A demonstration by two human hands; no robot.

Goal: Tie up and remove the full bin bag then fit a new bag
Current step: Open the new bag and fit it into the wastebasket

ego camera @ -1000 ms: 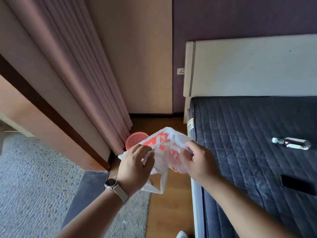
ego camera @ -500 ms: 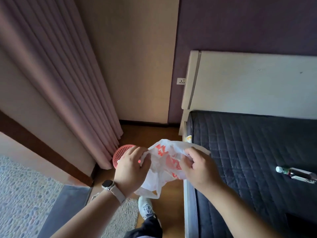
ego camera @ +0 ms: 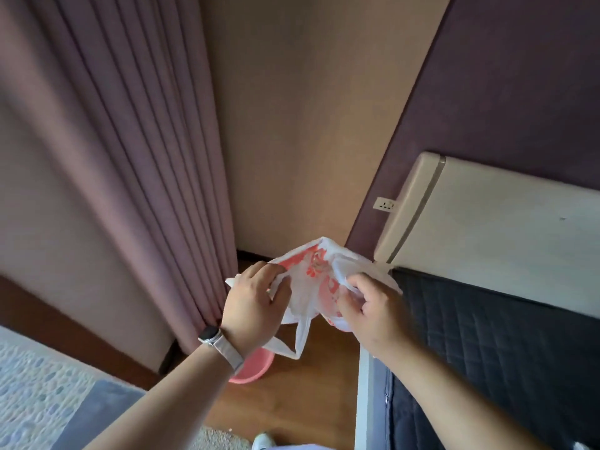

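A white plastic bag (ego camera: 308, 284) with red print hangs in front of me, held by both hands. My left hand (ego camera: 255, 308) grips its left edge, fingers curled over the plastic. My right hand (ego camera: 370, 310) pinches the right edge, and the bag's mouth is spread a little between them. One handle loop dangles below. The pink bin (ego camera: 251, 368) stands on the wooden floor under my left wrist, mostly hidden by my forearm.
A mauve curtain (ego camera: 130, 157) hangs at the left, close to the bin. The bed (ego camera: 503, 345) with a dark quilted cover and pale headboard fills the right. A patterned rug (ego camera: 39, 394) lies at the lower left. My shoe (ego camera: 263, 441) shows at the bottom.
The view has moved closer to the corner and tilted; the bin now sits under my left wrist. Both hands keep hold of the bag and have spread it slightly.
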